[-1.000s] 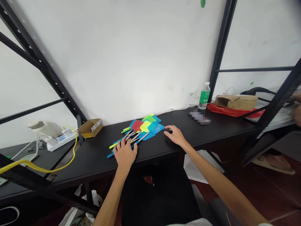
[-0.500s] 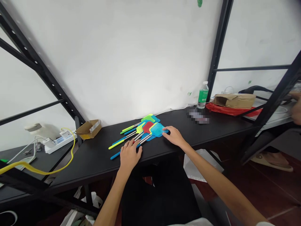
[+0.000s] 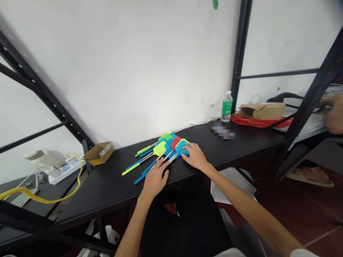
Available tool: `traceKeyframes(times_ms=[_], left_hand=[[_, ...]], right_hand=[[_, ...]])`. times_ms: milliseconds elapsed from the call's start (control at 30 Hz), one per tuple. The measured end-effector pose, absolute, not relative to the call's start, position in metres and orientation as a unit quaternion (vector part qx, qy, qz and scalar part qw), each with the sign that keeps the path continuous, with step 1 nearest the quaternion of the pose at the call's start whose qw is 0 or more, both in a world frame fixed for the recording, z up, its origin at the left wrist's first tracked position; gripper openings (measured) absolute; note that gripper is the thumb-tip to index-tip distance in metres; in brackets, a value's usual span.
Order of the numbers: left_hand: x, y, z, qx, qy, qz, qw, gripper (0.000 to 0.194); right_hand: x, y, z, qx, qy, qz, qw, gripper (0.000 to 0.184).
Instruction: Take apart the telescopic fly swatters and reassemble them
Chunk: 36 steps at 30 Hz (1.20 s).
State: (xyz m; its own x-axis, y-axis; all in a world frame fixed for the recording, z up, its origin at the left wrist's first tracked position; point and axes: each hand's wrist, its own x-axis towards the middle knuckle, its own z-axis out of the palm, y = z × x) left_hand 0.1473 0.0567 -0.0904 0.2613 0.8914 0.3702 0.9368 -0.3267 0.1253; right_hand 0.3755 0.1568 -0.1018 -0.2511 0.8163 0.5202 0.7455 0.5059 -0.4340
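Several fly swatters with mesh heads and metal shafts lie overlapping on the black tabletop, heads to the right. My right hand (image 3: 195,157) has its fingers curled on the blue fly swatter (image 3: 181,147) at the near right of the pile. Over the shafts and grips nearest me, my left hand (image 3: 155,178) is closed, its fingertips partly hidden; a dark red grip shows beside them. The red fly swatter (image 3: 175,142) rests partly under the blue one. Farther left are a yellow fly swatter (image 3: 160,148) and a green fly swatter (image 3: 166,135) near the wall.
A small open cardboard box (image 3: 98,153) sits at the left by a power strip (image 3: 65,171) and a yellow cable (image 3: 77,185). Rightward stand a water bottle (image 3: 226,107) and a brown carton (image 3: 262,110) on red plastic. Another person's hand (image 3: 334,114) shows at far right.
Both hands have shifted the red and near blue fly swatters to the right, away from the yellow one. More of the yellow head now shows. The view has turned slightly.
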Motion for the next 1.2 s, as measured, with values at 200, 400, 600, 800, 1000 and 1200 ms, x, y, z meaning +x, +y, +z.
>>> traceKeyframes(times_ms=[200, 400, 600, 800, 1000, 1200], left_hand=[[0.127, 0.055, -0.087, -0.789, -0.582, -0.188, 0.065, 0.048], [0.094, 0.045, -0.091, -0.675, -0.698, -0.239, 0.002, 0.059], [0.144, 0.059, -0.094, -0.71, -0.659, -0.248, -0.024, 0.057], [0.16, 0.063, -0.093, -0.761, -0.631, -0.15, 0.004, 0.057], [0.163, 0.054, -0.092, -0.784, -0.609, -0.119, 0.027, 0.068], [0.162, 0.055, -0.093, -0.8, -0.586, -0.125, 0.026, 0.064]], right_hand=[[0.374, 0.155, -0.103, -0.48, -0.822, 0.027, 0.306, 0.044], [0.375, 0.154, -0.103, -0.473, -0.833, 0.029, 0.285, 0.051], [0.376, 0.153, -0.104, -0.487, -0.831, 0.022, 0.266, 0.066], [0.377, 0.148, -0.1, -0.382, -0.891, 0.003, 0.246, 0.063], [0.378, 0.147, -0.098, -0.37, -0.89, 0.016, 0.266, 0.061], [0.378, 0.143, -0.096, -0.35, -0.901, 0.031, 0.253, 0.056]])
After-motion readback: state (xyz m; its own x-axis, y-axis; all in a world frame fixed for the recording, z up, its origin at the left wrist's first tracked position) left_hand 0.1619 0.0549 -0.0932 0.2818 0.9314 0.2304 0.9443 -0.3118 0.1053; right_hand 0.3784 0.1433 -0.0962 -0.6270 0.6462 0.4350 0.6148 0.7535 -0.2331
